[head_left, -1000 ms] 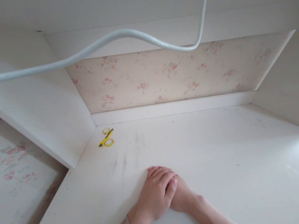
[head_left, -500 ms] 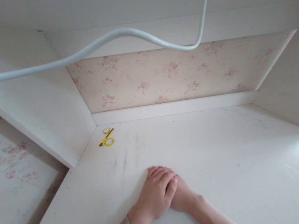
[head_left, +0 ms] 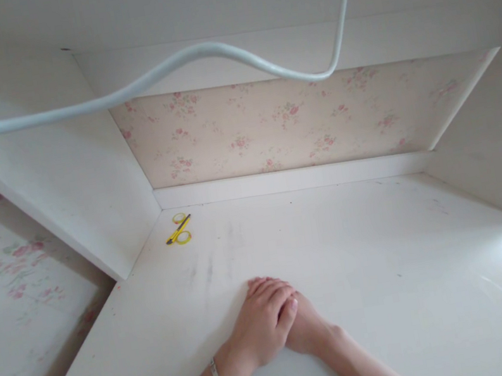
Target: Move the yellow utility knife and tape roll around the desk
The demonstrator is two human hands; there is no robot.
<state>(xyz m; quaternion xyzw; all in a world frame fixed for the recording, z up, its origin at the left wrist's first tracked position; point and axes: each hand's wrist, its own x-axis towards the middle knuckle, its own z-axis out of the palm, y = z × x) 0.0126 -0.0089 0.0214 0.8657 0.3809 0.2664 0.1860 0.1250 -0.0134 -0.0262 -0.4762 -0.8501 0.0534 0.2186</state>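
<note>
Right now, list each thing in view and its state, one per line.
left hand: flat, fingers together, resting over the right hand
right hand: flat on the desk, mostly covered
utility knife: lying across two tape rolls
cable: hanging slack overhead

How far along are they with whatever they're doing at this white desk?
Nothing shows as finished. The left hand lies flat over the right hand on the white desk, and neither holds anything. The yellow utility knife and two yellow tape rolls sit untouched in the far left corner, apart from the hands. A white cable hangs across above. So any handling of those tools is not yet begun.
</note>
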